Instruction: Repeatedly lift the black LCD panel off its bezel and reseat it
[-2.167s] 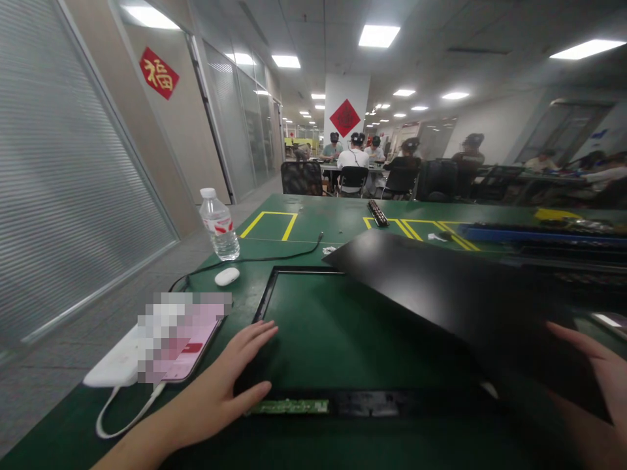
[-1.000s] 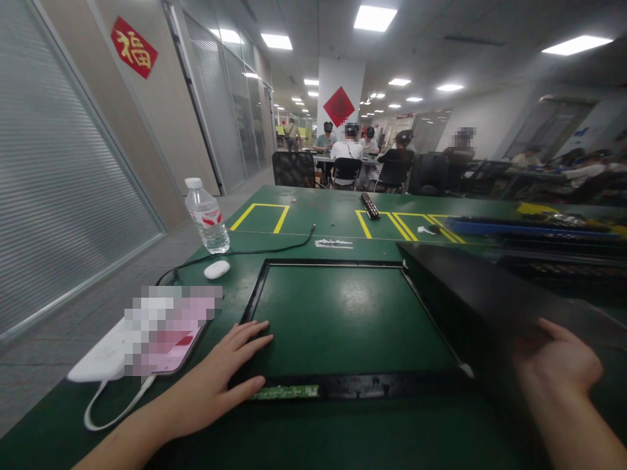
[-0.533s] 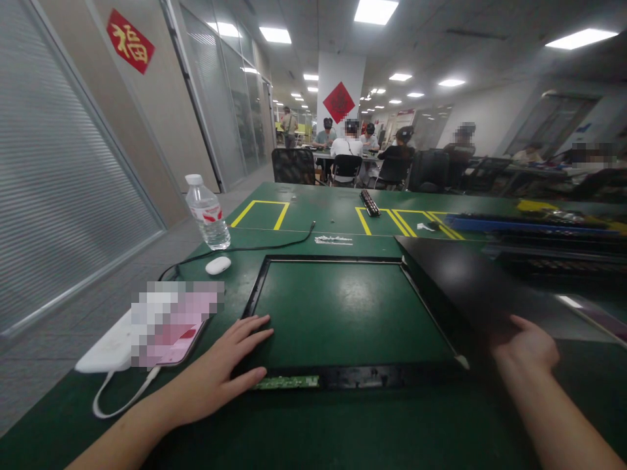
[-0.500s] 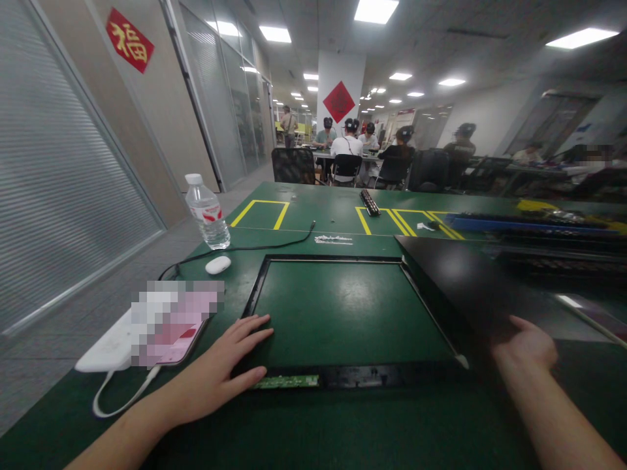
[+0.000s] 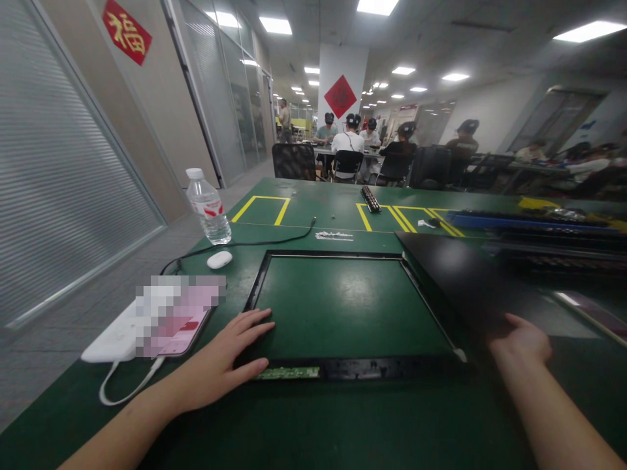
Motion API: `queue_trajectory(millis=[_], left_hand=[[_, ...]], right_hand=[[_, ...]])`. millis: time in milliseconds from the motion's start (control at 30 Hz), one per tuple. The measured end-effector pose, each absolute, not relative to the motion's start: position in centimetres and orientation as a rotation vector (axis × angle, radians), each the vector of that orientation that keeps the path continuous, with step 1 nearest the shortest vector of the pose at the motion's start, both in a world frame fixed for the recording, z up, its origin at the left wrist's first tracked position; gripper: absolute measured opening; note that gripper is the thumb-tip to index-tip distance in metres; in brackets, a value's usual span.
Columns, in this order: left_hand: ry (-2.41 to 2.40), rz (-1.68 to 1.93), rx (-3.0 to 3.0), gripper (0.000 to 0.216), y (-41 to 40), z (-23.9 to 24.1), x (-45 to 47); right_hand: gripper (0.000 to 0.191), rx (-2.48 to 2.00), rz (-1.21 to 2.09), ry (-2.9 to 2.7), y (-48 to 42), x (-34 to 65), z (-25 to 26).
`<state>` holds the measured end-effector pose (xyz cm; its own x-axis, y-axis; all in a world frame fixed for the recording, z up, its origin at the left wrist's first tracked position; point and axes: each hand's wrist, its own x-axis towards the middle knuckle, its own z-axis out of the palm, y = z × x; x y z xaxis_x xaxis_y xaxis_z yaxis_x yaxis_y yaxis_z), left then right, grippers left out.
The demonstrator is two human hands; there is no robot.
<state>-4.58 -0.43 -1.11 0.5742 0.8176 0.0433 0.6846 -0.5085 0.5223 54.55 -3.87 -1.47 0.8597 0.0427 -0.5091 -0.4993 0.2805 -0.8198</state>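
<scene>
A thin black rectangular frame (image 5: 337, 255), like a screen bezel, lies on the green table (image 5: 313, 424). A green circuit strip (image 5: 294, 373) sits on its near bar. My left hand (image 5: 230, 349) rests over the frame's near left corner, fingers spread and flat. To the right, a flat black panel (image 5: 455, 264) overlaps or adjoins the frame's right bar, its left edge looking raised. At the panel's near side, my right hand (image 5: 522, 343) grips it, thumb showing and the other fingers largely hidden in dark blur.
Left of the frame are a phone (image 5: 189, 323) with a white cable, a white case (image 5: 219, 260), a water bottle (image 5: 209, 207) and a black cable (image 5: 264, 244). Dark and blue parts (image 5: 533, 222) pile up at the far right. Several people sit at tables beyond.
The view has shifted slightly. My right hand is a little farther left along the black panel; my left hand stays on the frame's corner.
</scene>
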Motion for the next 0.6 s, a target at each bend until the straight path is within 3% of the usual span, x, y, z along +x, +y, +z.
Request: queue_trajectory(millis=[133,333,600], left_hand=[[1.199,0.444,2.309,0.064,-0.6,-1.2,-4.5],[1.185,0.416,2.272,0.063,-0.2,-1.2,-4.8],[1.187,0.426,2.237,0.051,0.5,-0.5,-4.0]], right_hand=[[0.016,-1.219,0.343,0.452,-3.8,54.1,-1.1],[0.036,-1.201,0.316,0.457,-3.7,54.3,-1.3],[0.028,-1.296,0.302,0.302,-3.7,56.2,-2.7]])
